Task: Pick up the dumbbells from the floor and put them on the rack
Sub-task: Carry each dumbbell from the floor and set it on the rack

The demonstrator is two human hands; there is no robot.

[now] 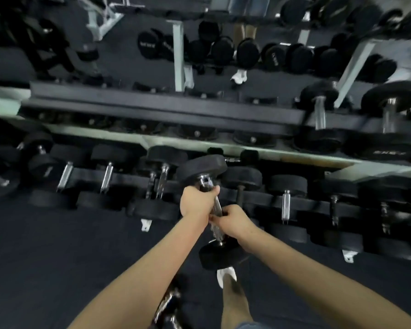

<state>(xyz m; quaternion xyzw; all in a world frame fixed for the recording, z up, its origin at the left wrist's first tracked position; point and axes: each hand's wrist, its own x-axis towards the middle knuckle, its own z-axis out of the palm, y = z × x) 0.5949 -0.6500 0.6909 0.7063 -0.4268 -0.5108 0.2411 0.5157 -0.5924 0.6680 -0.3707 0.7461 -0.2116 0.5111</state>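
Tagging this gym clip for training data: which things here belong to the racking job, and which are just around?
In the job:
- held dumbbell, its handle gripped by both hands
- left hand
- right hand
- rack
- floor dumbbell by the feet, blurred

Just around:
- racked dumbbells
- white shoe

Both bare forearms reach forward and converge, wrists nearly straight. The left grip (pixel 198 203) curls around the chrome handle of a black round-headed dumbbell (pixel 201 168) near its far head. The right grip (pixel 234 222) clasps the same handle just behind it, close against the left.
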